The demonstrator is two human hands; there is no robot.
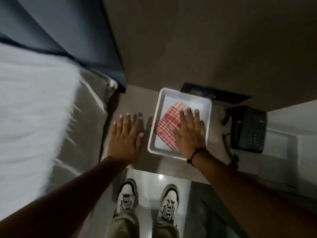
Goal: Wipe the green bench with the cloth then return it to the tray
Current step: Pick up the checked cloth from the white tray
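- A bed (34, 103) with white bedding fills the left side, just beside the small table (147, 162).
- A white tray (155, 127) sits mid-table; a dark telephone (247, 129) lies toward the right edge.
- The red-checked cloth (169, 121) lies folded in the tray.
- The right hand (190, 133) is over the cloth, fingers straight and spread, gripping nothing.
- The left hand (126, 136) is flat and open near the table's left edge.

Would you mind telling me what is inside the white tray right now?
The white tray holds a folded red-and-white checked cloth. The right hand lies flat and open over the cloth's right part, so that portion and the tray floor beneath it are hidden.
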